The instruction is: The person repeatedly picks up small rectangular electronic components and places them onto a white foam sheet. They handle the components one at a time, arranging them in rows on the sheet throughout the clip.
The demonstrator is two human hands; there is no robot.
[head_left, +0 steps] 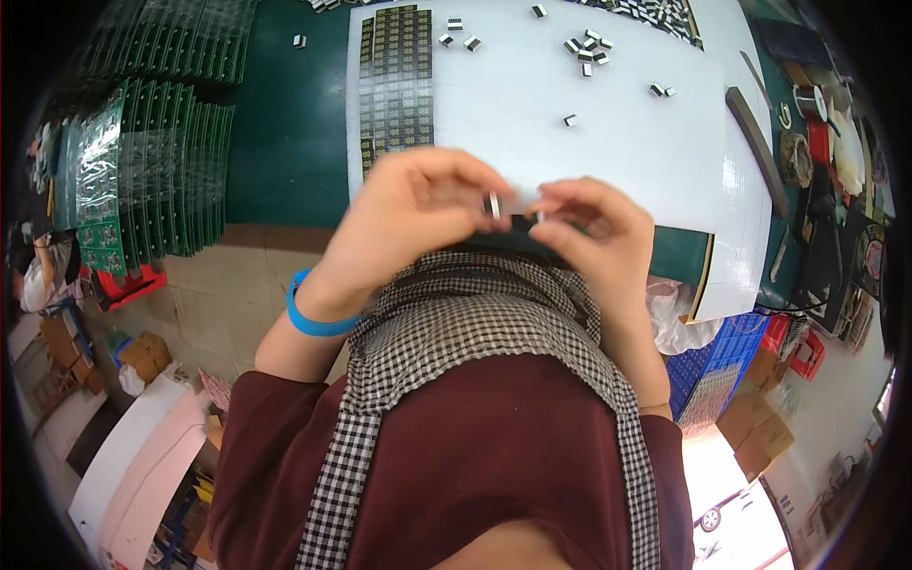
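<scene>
Both of my hands meet over the near edge of the white board (513,104), above my checked apron. My left hand (404,209), with a blue band on its wrist, pinches a small black-and-white LED display module (492,205) between thumb and fingers. Opposite it, my right hand (603,228) is closed in a pinch on another small black-and-white piece (541,218), blurred and partly covered by the fingertips. Beyond my left hand, rows of display modules (394,85) lie side by side with their dark faces up. Several loose modules (587,47) are scattered farther back.
Green circuit boards (157,180) stand in packed rows at the left of the green table (285,133). A heap of modules (655,19) lies at the far right of the board. A dark bar (757,152) and a wire spool (809,102) are at the right.
</scene>
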